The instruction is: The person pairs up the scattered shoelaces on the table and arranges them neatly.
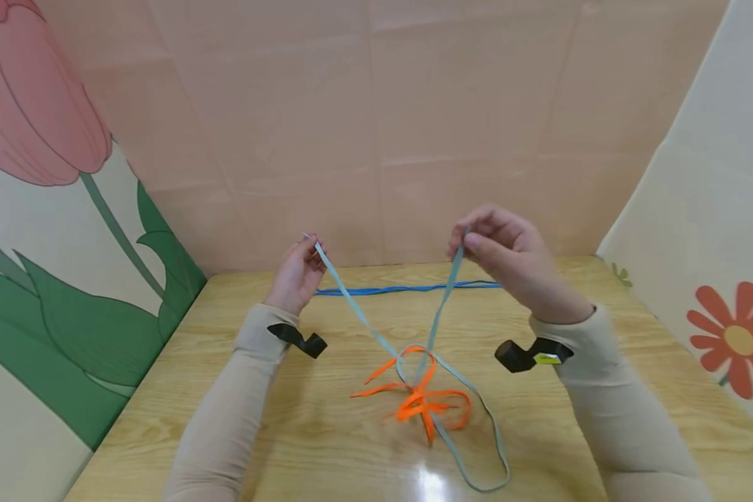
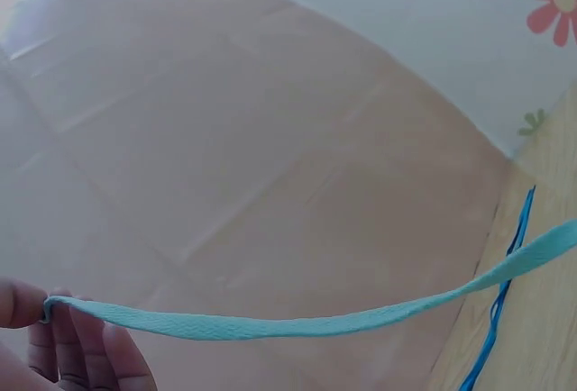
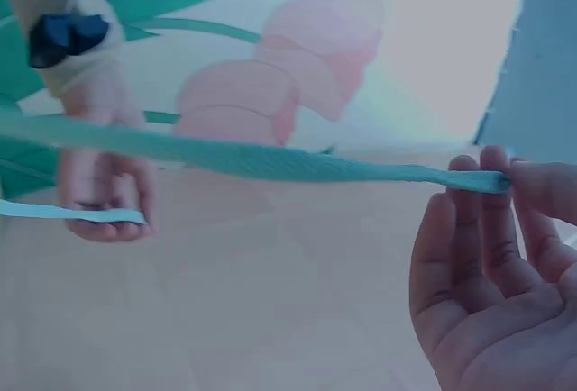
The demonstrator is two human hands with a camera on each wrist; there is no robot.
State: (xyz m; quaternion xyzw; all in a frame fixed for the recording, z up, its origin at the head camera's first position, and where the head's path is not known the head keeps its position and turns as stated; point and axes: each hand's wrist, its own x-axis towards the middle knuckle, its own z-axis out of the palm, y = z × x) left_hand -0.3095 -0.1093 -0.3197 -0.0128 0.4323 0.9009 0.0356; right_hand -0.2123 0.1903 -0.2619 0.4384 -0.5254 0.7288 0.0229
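Left hand (image 1: 293,280) and right hand (image 1: 511,258) pinch teal lace (image 2: 261,328). Blue lace (image 1: 394,288) lies near the worktop's (image 1: 339,460) back edge, orange lace (image 1: 417,404) nearer the front

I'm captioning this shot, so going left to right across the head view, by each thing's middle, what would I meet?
Tulip → left hand → orange lace → right hand → red flower. Left out, as they overlap the middle: teal lace, blue strands.
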